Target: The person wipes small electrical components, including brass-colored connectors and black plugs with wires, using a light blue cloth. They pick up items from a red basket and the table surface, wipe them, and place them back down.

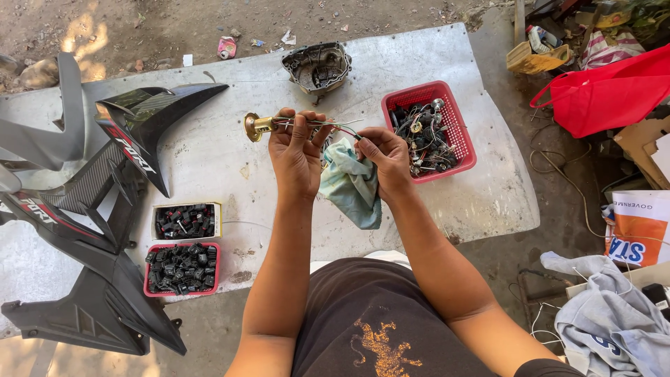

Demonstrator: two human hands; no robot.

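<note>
Left hand: the left hand (pixel 296 150), at frame centre, is closed around a brass-coloured switch part (pixel 257 126) whose round end sticks out toward the left, with thin coloured wires (pixel 328 124) trailing from it.
Right hand: the right hand (pixel 387 159), just right of centre, has its fingers pinched on the far ends of those wires and also clasps a pale green rag (pixel 352 185) that hangs down between both hands.
Where the part is: held in the air above the grey metal worktop (pixel 230 160), not resting on it.
Step in hand: by the look of it, wiping or sorting the wires of the part.
Next move calls for: a steady left-hand hold while the right hand works along the thin wires without tugging them loose.
Nearby: a red basket (pixel 460 143) of tangled parts sits right of the hands; two small trays of black connectors (pixel 183 244) lie at lower left; a metal engine cover (pixel 317 66) is at upper centre.
</note>
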